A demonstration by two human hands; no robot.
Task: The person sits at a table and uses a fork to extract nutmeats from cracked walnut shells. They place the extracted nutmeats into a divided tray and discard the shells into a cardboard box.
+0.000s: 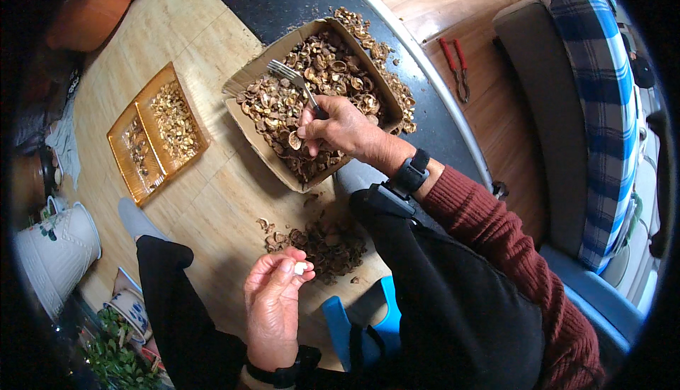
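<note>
Between the thumb and fingertips of my left hand is a small white piece of nut kernel. My right hand grips a metal fork by its dark handle, tines pointing away over the cardboard box. A curved half of nutshell also sits at that hand's fingertips. Broken nutshells fill much of the box beneath. To the left on the floor, an amber plastic tray with two compartments holds many pale kernel pieces in one and fewer, darker bits in the other.
A heap of dark shells lies on the floor between my legs, near a blue plastic stool. More shells spill along the dark tabletop. Red-handled pliers lie beyond its metal edge. Plant pots stand left.
</note>
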